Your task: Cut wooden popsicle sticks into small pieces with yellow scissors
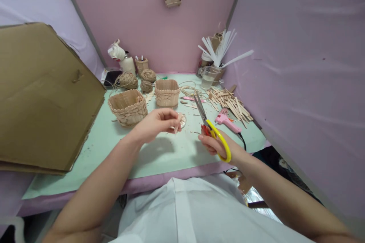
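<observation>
My left hand point(158, 123) hovers over the table's middle with fingertips pinched on a small, pale, thin piece point(176, 128), perhaps wood; the fingers partly hide it. Behind those fingertips a round, light-coloured disc point(183, 120) lies on the table. To the right, my right hand point(212, 143) is closed on scissors point(202, 109) with yellow and red handles. Their blades point up and away from me and look slightly apart. Two woven-look wooden baskets stand beyond my left hand: a nearer one point(128, 112) at left and a smaller one point(167, 97) further back.
Twine balls point(127, 80) sit at the back left near a white bottle point(127, 64). A pink glue gun point(228, 122) and a heap of flat wooden sticks point(232, 104) lie right. Behind them is a plastic cup point(208, 78). Large cardboard point(42, 98) leans over the left side.
</observation>
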`<action>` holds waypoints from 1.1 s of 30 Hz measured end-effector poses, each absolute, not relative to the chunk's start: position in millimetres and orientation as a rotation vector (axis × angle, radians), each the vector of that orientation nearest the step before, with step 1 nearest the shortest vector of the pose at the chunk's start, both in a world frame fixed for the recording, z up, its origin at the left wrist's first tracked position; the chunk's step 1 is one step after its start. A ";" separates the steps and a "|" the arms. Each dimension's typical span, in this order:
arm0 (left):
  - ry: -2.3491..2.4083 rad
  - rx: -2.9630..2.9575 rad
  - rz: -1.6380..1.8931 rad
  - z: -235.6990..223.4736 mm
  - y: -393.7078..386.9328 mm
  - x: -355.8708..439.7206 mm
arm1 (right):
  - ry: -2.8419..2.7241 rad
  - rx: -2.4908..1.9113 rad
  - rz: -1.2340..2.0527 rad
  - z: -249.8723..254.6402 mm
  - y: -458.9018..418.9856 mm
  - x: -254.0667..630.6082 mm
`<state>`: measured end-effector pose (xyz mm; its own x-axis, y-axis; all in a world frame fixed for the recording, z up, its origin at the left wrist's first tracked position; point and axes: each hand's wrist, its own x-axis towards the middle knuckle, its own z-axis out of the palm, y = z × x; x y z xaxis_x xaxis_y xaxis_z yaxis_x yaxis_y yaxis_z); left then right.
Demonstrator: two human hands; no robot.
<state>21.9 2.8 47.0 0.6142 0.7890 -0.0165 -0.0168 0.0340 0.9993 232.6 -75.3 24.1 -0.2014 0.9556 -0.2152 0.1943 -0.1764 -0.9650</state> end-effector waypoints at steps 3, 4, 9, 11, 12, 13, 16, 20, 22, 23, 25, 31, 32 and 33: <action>0.829 1.208 0.768 35.0 19.0 21.6 | -1.293 -1.405 1.712 21.1 -76.0 239.9; 0.859 1.169 0.751 29.2 20.5 23.3 | -1.297 -1.429 1.776 19.9 -76.3 241.5; 0.869 1.131 0.738 8.5 10.0 34.1 | -1.634 -1.612 1.596 21.5 -78.8 242.1; 0.872 1.135 0.747 6.2 6.0 36.5 | -1.763 -1.627 1.478 26.3 -78.9 240.3; 0.875 1.138 0.754 5.8 4.9 37.2 | -1.821 -1.626 1.442 28.8 -78.6 239.2; 0.877 1.141 0.759 5.7 4.3 37.7 | -1.872 -1.623 1.416 31.2 -78.1 238.1; 0.878 1.147 0.783 5.6 3.9 39.1 | -1.954 -1.617 1.388 35.7 -76.2 234.5; 0.869 1.136 0.790 4.7 3.1 41.1 | -1.942 -1.623 1.384 36.1 -74.2 229.8; 0.872 1.133 0.788 4.5 2.5 41.7 | -1.940 -1.618 1.381 35.8 -73.4 228.4; 0.876 1.132 0.790 4.4 2.3 41.8 | -1.940 -1.615 1.384 35.6 -73.0 228.0; 0.879 1.131 0.794 4.3 1.8 41.9 | -1.939 -1.609 1.393 35.4 -72.2 227.5; 0.870 1.136 0.791 2.8 0.1 41.6 | -1.945 -1.657 1.374 36.2 -69.7 223.7; 0.869 1.136 0.796 2.3 -0.1 41.5 | -1.948 -1.672 1.363 36.6 -69.2 222.6; 0.869 1.137 0.801 1.8 -0.3 41.3 | -1.954 -1.686 1.345 37.0 -68.6 221.5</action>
<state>41.3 -0.3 1.8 0.4451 0.8799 -0.1665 -0.0948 0.2312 0.9683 221.5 -68.6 37.0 -0.3108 0.8736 -0.3744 0.6617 -0.0839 -0.7451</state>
